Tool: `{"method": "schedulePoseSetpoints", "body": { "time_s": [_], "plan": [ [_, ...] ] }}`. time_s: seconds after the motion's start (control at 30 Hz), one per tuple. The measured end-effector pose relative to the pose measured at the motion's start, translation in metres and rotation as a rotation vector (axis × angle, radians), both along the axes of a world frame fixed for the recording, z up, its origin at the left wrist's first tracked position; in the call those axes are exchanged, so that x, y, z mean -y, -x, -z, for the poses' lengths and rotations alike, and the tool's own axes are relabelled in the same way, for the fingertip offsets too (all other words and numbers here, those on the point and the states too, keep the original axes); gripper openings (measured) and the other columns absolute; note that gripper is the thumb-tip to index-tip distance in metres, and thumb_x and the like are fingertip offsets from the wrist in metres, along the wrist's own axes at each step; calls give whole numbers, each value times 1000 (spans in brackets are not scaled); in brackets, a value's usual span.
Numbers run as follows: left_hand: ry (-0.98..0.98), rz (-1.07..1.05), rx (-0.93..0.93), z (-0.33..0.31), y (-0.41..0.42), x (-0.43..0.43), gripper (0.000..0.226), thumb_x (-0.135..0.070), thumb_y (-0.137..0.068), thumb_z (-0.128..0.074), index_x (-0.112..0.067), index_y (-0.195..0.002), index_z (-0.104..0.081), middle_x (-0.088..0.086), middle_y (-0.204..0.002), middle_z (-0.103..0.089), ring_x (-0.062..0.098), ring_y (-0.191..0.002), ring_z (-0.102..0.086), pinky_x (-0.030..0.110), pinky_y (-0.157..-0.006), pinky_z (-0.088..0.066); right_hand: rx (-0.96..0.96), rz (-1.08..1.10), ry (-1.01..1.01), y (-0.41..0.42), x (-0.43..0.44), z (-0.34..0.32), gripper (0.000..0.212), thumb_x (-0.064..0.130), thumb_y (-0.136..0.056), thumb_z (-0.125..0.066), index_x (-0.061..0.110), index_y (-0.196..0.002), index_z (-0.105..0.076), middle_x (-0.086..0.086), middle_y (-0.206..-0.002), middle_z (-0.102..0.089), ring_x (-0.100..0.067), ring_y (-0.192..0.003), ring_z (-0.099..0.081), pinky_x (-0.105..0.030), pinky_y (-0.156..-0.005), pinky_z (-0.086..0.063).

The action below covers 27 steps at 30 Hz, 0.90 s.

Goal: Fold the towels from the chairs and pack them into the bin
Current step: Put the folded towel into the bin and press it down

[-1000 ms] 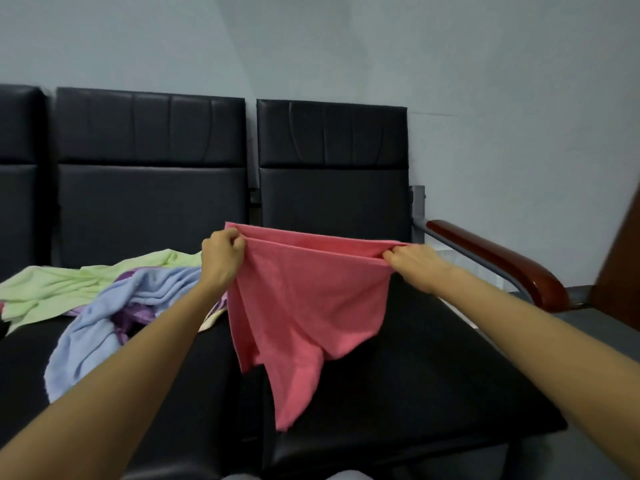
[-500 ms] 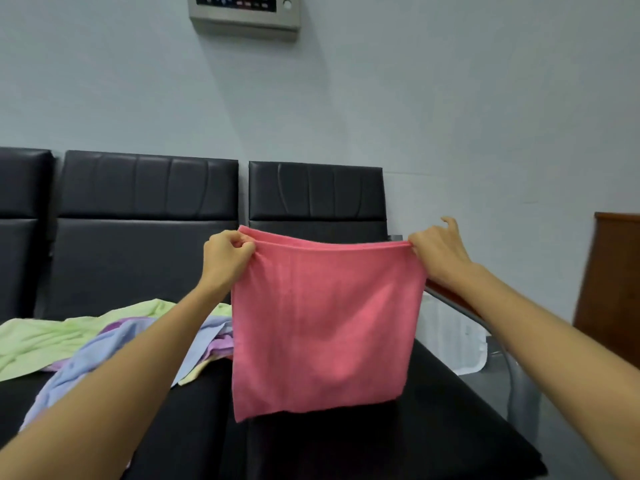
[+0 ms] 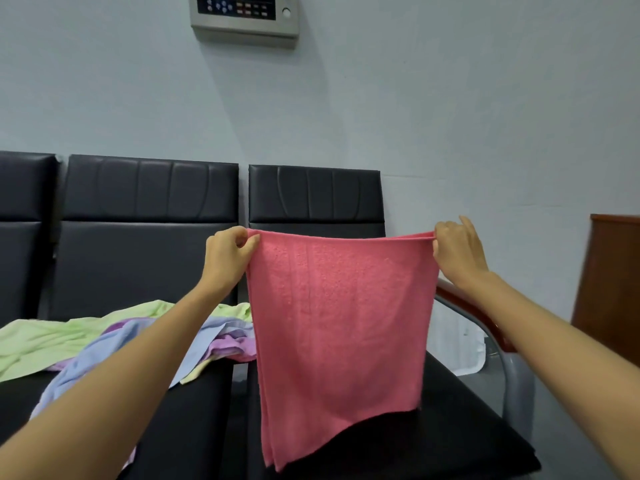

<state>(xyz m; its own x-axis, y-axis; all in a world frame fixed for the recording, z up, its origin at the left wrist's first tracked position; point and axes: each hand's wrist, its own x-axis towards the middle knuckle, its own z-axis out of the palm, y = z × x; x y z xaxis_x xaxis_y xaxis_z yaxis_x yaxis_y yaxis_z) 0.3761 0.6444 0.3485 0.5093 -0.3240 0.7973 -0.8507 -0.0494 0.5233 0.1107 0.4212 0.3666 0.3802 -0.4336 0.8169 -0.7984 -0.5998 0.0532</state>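
Pink terry towel, nubby, doubled, hangs as flat sheet over black padded chair seat. Grip of your left hand pinches top left corner, grip of your right hand pinches top right. Top edge taut, level between grips; towel points straight down, lower hem slanting, lowest at left.

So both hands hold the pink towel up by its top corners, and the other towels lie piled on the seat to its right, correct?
Not quite. The left hand and right hand do pinch the top corners of the pink towel, but the other towels lie piled on the seat to its left, not its right. The head view shows this.
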Motion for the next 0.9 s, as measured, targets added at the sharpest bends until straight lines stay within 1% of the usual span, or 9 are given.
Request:
{"method": "schedulePoseSetpoints", "body": {
  "time_s": [0.1,0.2,0.27,0.37,0.47,0.57,0.63,0.77,0.9],
  "plan": [
    [25,27,-37,4,0,4,19,-8,-92,-53,2,-102,-66,15,-88,-69,15,-74,-55,15,-59,-35,27,-26,-13,0,3,6,20,-15,-81,-42,-8,-92,-57,-25,-79,-61,-38,-78,-59,-42,-110,-24],
    [-38,50,-67,8,-8,14,29,-5,-92,-50,-1,-121,-55,12,-79,-64,20,-73,-56,10,-62,-40,25,9,44,-5,16,15,44,-17,-74,-48,-4,-116,-56,-21,-77,-63,-37,-74,-61,-46,-102,-33],
    [-166,-17,-46,10,-21,25,28,-6,-92,-51,-3,-118,-61,15,-93,-69,29,-90,-61,27,-78,-43,-68,48,11,-12,22,18,38,-11,-78,-49,3,-111,-62,-18,-86,-65,-35,-82,-61,-42,-101,-31],
    [-291,-89,-97,14,-38,44,23,-1,-88,-48,-7,-102,-66,14,-105,-67,31,-96,-59,32,-75,-41,-161,98,-133,-29,25,16,27,-9,-81,-45,3,-92,-66,-14,-95,-66,-30,-90,-60,-32,-87,-33],
    [-248,-92,-210,4,-50,64,20,0,-89,-44,-7,-97,-60,15,-104,-64,29,-88,-55,34,-72,-42,7,97,-216,-49,37,6,26,-9,-84,-42,1,-90,-65,-17,-96,-67,-32,-90,-61,-31,-75,-34],
    [-21,42,-388,-26,-53,80,12,-2,-94,-43,-10,-90,-51,11,-95,-59,29,-86,-58,44,-77,-54,372,30,-235,-64,49,-22,25,-8,-86,-43,-1,-94,-65,-22,-99,-66,-37,-94,-60,-36,-83,-40],
    [132,155,-446,-48,-50,86,13,0,-96,-42,-10,-91,-49,0,-86,-50,23,-84,-56,39,-76,-56,512,-19,-186,-66,51,-42,24,-6,-87,-43,-1,-97,-65,-22,-101,-65,-36,-95,-59,-37,-86,-38],
    [215,281,-447,-52,-35,77,15,0,-97,-42,-11,-87,-46,-4,-83,-47,10,-76,-52,26,-67,-54,559,-67,-126,-49,43,-47,23,-4,-86,-44,0,-96,-65,-22,-102,-63,-37,-97,-57,-38,-91,-35],
    [115,256,-411,-7,-18,58,27,-3,-94,-45,-21,-74,-44,-2,-77,-53,15,-76,-51,30,-71,-49,539,-117,-175,-13,23,-8,20,-6,-78,-47,-3,-88,-65,-23,-95,-63,-38,-90,-57,-39,-83,-40]
  ]
}}
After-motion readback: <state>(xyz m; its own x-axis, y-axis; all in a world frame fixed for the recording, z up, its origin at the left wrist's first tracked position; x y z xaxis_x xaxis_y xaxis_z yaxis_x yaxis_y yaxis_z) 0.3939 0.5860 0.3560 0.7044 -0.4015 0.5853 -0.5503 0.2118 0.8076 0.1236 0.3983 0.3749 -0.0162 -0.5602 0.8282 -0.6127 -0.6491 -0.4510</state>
